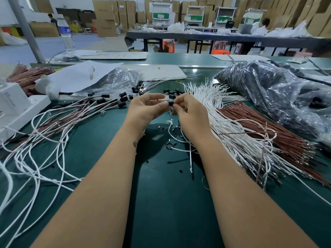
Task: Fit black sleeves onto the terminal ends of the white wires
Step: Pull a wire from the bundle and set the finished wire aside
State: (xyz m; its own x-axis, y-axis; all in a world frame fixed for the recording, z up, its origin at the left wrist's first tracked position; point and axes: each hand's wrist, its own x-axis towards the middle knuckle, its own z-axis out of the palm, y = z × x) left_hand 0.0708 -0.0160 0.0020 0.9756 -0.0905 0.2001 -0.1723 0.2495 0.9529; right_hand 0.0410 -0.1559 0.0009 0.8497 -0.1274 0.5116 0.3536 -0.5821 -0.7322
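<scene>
Head view, over a green surface (161, 203) in a warehouse workshop: your two hands meet at centre, pinching one job between them. Your left hand (145, 109) curls its fingertips on what looks like the wire's end, while your right hand (189, 113) pinches a black sleeve (171, 103) at the point where the two hands touch. The white wire (172, 135) being worked loops down below your right wrist and lies loose on the surface.

Unsleeved white wires (211, 97) fan out just right of your hands, beside a bundle of red-brown wires (265, 126); finished wires with sleeves (107, 101) lie spread to your left, and spare sleeves (172, 92) sit just beyond your fingers.

Judging by its look, the sleeve is tiny, light and likely slick, so grip it at its sides; the wire is thin and limp, so hold it close behind the metal terminal, which could bend.

A water bottle (67, 33) carries a blue label, and a white box (12, 99) has print, neither legible.
</scene>
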